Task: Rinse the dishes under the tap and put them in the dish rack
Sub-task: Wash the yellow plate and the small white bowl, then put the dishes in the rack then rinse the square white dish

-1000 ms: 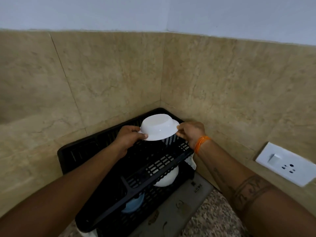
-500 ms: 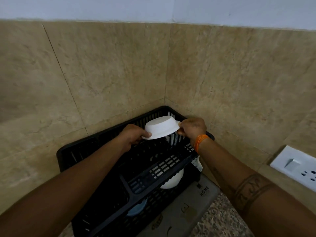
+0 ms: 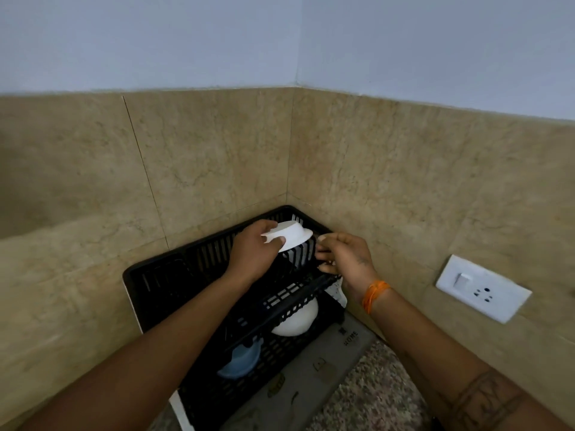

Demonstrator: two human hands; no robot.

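With my left hand (image 3: pixel 253 253) alone gripping the inverted white bowl (image 3: pixel 291 235) over the dish rack (image 3: pixel 161 276) upper tier and my right hand (image 3: pixel 343 256) open beside it, a wet rim may slip.

- Illumination: dim, soft and even; source not visible.
- Shadows: diffuse; the interior of the black dish rack (image 3: pixel 161 284) is nearly featureless.
- Glare: none; the white bowl (image 3: pixel 292 234) is the brightest area, without clipping.
- Blur: forearms at the lower edge are soft; slight motion blur on the hands.
- Distortion: wide-angle; the tile line curves towards the edges.
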